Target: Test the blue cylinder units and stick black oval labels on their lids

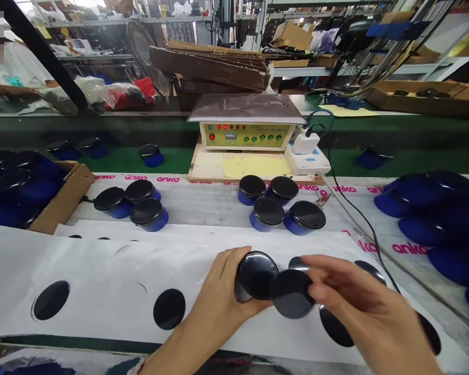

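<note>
My left hand [214, 299] is wrapped round a short cylinder [258, 275] whose glossy black face is turned up towards me. Between thumb and fingers, my right hand [363, 304] pinches a thin round black sticker [292, 297] by its edge. The sticker overlaps the lower right rim of the cylinder in this view; whether they touch I cannot tell. Beneath both hands lies a white backing sheet [113, 291] with more black round stickers [169, 309] on it and curved outlines in places. Part of the sheet is hidden by my hands.
Blue cylinders with black tops [268, 212] stand in small groups behind the sheet. More fill a cardboard box [66, 198] at left and a pile [441, 219] at right. A control box [246, 136], a power strip [307, 159] and a black cable [359, 216] are behind.
</note>
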Motion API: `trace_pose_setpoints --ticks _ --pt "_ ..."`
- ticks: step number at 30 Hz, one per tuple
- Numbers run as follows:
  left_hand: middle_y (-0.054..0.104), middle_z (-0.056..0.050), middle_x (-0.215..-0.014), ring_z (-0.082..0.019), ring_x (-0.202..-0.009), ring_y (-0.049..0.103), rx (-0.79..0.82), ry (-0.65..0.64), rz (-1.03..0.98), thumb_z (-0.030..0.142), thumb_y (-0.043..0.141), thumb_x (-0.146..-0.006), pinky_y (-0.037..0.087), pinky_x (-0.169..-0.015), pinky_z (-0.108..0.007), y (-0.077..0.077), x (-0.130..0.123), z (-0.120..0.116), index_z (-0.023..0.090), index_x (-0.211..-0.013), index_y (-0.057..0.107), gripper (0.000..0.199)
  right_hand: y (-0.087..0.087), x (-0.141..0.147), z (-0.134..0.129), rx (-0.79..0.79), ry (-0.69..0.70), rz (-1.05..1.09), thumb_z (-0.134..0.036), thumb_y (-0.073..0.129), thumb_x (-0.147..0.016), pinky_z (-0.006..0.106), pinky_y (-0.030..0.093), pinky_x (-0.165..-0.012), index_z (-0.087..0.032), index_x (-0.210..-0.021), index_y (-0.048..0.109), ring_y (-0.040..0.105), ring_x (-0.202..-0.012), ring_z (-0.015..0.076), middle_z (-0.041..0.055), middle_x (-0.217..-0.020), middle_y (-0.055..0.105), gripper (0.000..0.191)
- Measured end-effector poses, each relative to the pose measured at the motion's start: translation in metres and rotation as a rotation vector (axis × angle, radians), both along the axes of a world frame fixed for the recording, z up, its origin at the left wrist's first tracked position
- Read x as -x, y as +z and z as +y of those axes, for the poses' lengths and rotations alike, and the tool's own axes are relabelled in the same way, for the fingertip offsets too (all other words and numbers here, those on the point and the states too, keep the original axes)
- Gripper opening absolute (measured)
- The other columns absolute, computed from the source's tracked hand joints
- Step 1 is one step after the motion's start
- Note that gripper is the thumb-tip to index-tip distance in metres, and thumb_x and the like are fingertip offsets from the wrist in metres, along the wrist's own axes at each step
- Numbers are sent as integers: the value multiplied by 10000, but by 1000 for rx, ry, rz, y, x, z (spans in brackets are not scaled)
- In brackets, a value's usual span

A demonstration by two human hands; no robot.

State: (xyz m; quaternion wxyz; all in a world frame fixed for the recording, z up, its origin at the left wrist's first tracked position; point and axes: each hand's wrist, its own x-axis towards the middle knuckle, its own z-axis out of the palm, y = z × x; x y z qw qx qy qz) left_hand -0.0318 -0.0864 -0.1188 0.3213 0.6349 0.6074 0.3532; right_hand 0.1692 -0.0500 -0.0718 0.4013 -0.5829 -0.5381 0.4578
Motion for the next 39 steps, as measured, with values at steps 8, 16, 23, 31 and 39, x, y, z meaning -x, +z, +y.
trace_pose_setpoints --ticks 8,16,23,31,39 --pt "542 -22 -1212 -221 -1139 507 21 33 -5 314 810 -645 443 -977 -405 4 -1 2 288 -1200 408 687 -5 40 10 51 131 51 -455 678 -746 227 421 -502 -203 -690 648 511 -514 118 -20 -547 562 260" --pt "553 -24 -1185 -231 -1110 520 -11 45 15 315 823 -625 462 -933 -402 2 -2 2 282 -1193 408 705 -6 46 9 51 136 14 -422 662 -768 205 397 -514 -203 -709 643 500 -539 104 -33 -570 560 227" --pt "557 -15 -1174 -225 -1103 521 -30 49 29 314 828 -617 466 -934 -395 1 -1 2 283 -1189 409 709 -7 47 5 -48 148 -112 -385 614 -817 224 399 -550 -216 -733 629 520 -571 113 -34 -634 597 189" --pt "546 -25 -1189 -210 -1117 518 -87 39 46 323 798 -665 460 -954 -370 0 -1 2 276 -1219 390 690 -17 42 3 -238 269 -294 -324 553 -882 231 431 -560 -224 -799 599 561 -600 113 -32 -699 625 137" --pt "545 -39 -1207 -215 -1132 512 -102 21 74 370 763 -700 457 -968 -373 0 0 2 265 -1245 386 671 -16 47 2 -414 250 -394 -250 536 -902 206 448 -572 -221 -814 580 557 -609 92 -35 -711 602 103"
